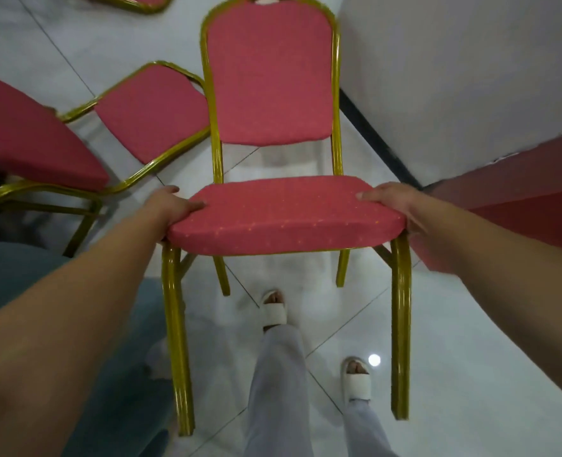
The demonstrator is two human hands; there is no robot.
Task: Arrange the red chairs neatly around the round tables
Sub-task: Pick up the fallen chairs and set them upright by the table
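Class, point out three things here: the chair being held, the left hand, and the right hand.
held chair (283, 216), head view, middle of its seat cushion
left hand (174, 206), head view, back of the hand
right hand (390, 201), head view, back of the hand

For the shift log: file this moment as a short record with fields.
carried item: red chair, gold frame, seat front towards the person
left hand: grips the seat's left edge
right hand: grips the seat's right edge
lifted or standing: cannot tell
nearby: second red chair close on the left
right side: red cloth
floor: pale glossy tiles
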